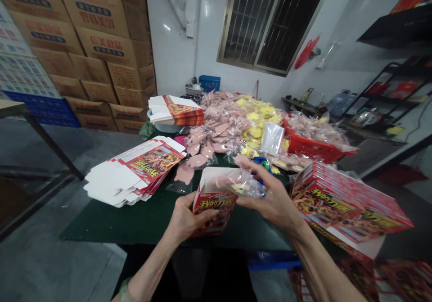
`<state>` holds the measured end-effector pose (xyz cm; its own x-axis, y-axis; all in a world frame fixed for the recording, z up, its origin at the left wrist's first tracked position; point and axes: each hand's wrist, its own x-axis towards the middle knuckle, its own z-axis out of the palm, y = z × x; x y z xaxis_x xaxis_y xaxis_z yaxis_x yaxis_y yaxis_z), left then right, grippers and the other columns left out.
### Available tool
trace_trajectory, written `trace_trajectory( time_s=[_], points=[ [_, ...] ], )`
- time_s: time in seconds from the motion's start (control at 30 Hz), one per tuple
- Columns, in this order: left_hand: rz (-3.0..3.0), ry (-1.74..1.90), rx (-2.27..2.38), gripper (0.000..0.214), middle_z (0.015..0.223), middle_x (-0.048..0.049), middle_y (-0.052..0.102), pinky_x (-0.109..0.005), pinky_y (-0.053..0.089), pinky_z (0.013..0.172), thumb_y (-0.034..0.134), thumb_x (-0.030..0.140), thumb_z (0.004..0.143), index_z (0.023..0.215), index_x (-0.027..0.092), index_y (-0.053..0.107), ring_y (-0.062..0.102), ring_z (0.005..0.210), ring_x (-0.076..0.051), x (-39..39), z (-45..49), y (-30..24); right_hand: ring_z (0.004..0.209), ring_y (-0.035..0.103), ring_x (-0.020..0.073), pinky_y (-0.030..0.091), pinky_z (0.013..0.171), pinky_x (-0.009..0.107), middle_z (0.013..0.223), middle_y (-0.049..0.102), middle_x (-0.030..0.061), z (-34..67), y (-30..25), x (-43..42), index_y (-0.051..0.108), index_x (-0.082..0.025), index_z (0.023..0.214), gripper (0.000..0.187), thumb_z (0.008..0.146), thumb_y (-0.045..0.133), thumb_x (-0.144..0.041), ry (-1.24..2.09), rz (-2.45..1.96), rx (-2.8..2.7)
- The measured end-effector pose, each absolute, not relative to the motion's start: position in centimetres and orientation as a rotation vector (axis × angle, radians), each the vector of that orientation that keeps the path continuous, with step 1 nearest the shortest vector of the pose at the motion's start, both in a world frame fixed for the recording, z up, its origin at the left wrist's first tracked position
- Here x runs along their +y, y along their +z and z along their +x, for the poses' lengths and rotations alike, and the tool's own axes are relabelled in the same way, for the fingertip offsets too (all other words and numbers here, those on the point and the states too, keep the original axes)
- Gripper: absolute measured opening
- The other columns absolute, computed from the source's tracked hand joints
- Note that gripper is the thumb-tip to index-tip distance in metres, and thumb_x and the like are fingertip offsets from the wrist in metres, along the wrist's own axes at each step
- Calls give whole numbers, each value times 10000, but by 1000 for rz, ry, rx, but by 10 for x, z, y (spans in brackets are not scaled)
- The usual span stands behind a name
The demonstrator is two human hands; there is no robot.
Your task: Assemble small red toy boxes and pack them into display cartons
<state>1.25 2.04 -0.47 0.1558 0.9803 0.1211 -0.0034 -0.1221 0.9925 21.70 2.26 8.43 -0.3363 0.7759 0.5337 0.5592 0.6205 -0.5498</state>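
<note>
Left hand: the left hand (187, 221) grips the small printed box (211, 203) from the side, fingers (205, 214) clamped across its red front, and holds it upright just above the near edge of the worktop (135, 221).
Right hand: the right hand (275, 198) is at the box's open top, fingers (256, 169) curled shut on the clear-wrapped packets (241, 182).
Box: its white top flaps stand open; the packets lie across the mouth, partly inside. How deep they reach cannot be told.
Step in hand: by the look of it, filling, with the packets at the mouth and the flaps not yet closed.
What the move calls for: a judgement only, but the left grip has to keep the box steady and the mouth square, since the soft, slippery wrap could catch on a flap.
Near right: a stack of printed boxes (340, 203) lies just beside the right wrist, overhanging the worktop's edge.
Near left: a fanned stack of flat box blanks (135, 171), white sides mostly up.
Middle: a heap of pink packets (216, 126) and yellow packets (258, 117), with a red basket (310, 146) to their right holding more.
Further back: a second stack of blanks (175, 110), then a blue crate (209, 83) against the wall.
Far: brown cartons (101, 45) piled high on the left, a barred window (270, 18) in the middle, a dark shelf rack (405, 81) on the right.
</note>
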Motion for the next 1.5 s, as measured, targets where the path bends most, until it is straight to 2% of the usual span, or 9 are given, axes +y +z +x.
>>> trace_trajectory(
  time_s=[0.2, 0.4, 0.53, 0.7, 0.83, 0.97, 1.07, 1.23, 1.5],
  points=[
    [1480, 1133, 971, 278, 722, -33, 726, -245, 520, 599, 763, 302, 604, 799, 116, 695, 650, 623, -173, 17, 10, -4, 850, 630, 138, 505, 757, 255, 963, 669, 15, 209, 94, 16, 560, -244, 1144, 377, 787, 635, -151, 122, -862, -1960],
    [1407, 1144, 962, 292, 712, -33, 716, -237, 514, 584, 776, 288, 588, 810, 118, 694, 631, 604, -157, 11, 4, -7, 906, 647, 159, 529, 788, 291, 1011, 684, 32, 203, 101, 28, 581, -219, 1132, 333, 806, 590, -148, 380, -843, -2332],
    [1305, 1175, 993, 311, 711, -26, 705, -224, 513, 580, 776, 282, 592, 841, 123, 679, 619, 610, -144, 10, 1, -11, 1054, 577, 193, 474, 914, 386, 1132, 614, 69, 201, 100, 13, 451, -235, 1283, 462, 840, 552, -159, 85, -906, -2228],
    [1459, 1188, 1034, 216, 619, 18, 643, -165, 459, 488, 771, 231, 572, 735, 127, 672, 545, 522, -95, 2, -3, -12, 898, 588, 218, 489, 777, 358, 970, 641, 111, 171, 70, -11, 569, -138, 1056, 221, 869, 517, -242, -250, -863, -2265],
    [1484, 1187, 1044, 194, 608, 9, 655, -183, 494, 490, 776, 208, 514, 657, 136, 668, 572, 531, -124, -4, -7, -10, 752, 592, 205, 452, 723, 375, 826, 679, 80, 142, 51, -22, 540, -126, 1125, 335, 874, 499, -344, -158, -892, -2291],
    [1373, 1260, 1185, 213, 598, -25, 691, -230, 548, 517, 782, 280, 524, 636, 136, 672, 627, 531, -169, -5, -18, -13, 922, 602, 190, 445, 810, 351, 965, 675, 82, 157, 40, -19, 501, -155, 1176, 333, 848, 530, -205, -127, -680, -2041],
    [1218, 1411, 1359, 328, 704, -50, 734, -262, 581, 614, 807, 273, 490, 761, 129, 693, 676, 622, -203, -4, -29, -18, 916, 597, 178, 454, 801, 332, 949, 654, 69, 200, 16, -2, 582, -201, 1080, 274, 839, 493, -105, -262, -1004, -1855],
    [1055, 1454, 1391, 365, 686, -47, 735, -267, 590, 589, 832, 289, 451, 747, 124, 695, 678, 586, -206, -3, -33, -18, 954, 547, 239, 464, 769, 352, 1041, 581, 121, 263, -29, 43, 617, -179, 1019, 208, 821, 566, -213, -285, -1796, -2127],
    [1069, 1363, 1335, 404, 660, -60, 732, -297, 600, 556, 850, 344, 403, 707, 120, 707, 681, 558, -231, -1, -28, -7, 876, 533, 212, 423, 719, 299, 948, 592, 92, 275, -30, 61, 635, -186, 907, 141, 869, 508, -235, -290, -1761, -2386]
  ],
)
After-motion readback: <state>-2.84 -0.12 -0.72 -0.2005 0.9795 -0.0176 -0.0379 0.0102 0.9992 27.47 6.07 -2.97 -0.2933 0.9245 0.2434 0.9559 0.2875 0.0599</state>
